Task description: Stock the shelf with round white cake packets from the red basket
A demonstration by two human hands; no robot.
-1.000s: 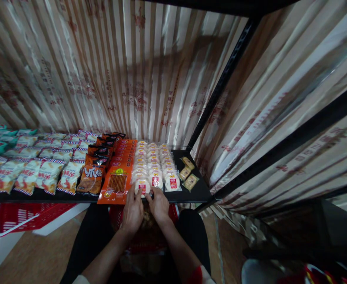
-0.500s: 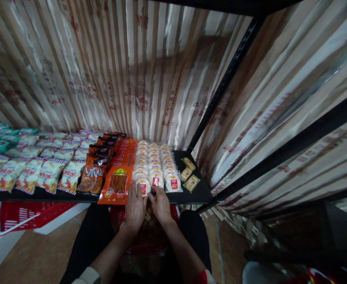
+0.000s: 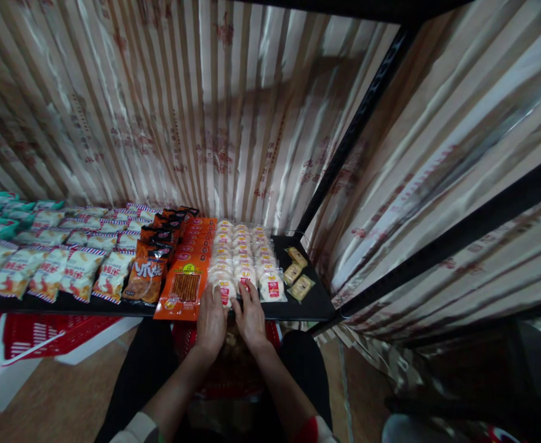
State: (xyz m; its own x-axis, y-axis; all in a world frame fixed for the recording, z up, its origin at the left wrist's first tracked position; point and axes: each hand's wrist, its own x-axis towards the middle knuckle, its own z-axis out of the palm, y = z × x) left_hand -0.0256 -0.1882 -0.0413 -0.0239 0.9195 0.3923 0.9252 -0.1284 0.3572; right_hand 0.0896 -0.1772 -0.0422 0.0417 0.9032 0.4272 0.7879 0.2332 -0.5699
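Observation:
Three rows of clear packets of round white rice crackers with red labels lie overlapping near the shelf's right end. My left hand (image 3: 212, 320) rests at the front left packet of rice crackers (image 3: 224, 291), fingers stretched along its left edge. Beside it, my right hand (image 3: 252, 319) has its fingers apart, the fingertips on the front packet of the middle row (image 3: 245, 274). The front packet of the right row (image 3: 271, 288) lies just right of that hand. An orange bag of brown sticks (image 3: 185, 288) lies flat to the left of my left hand.
Small yellowish packets (image 3: 301, 287) lie at the black shelf's (image 3: 319, 306) right end. Orange-black snack bags (image 3: 145, 274) and white striped bags (image 3: 82, 271) fill the left. A red basket (image 3: 30, 335) stands below left. A dark post (image 3: 357, 129) rises behind at right.
My right hand's fingers have reached forward and spread over the middle row's front packet. My left hand stays at the left packet. The view has shifted slightly.

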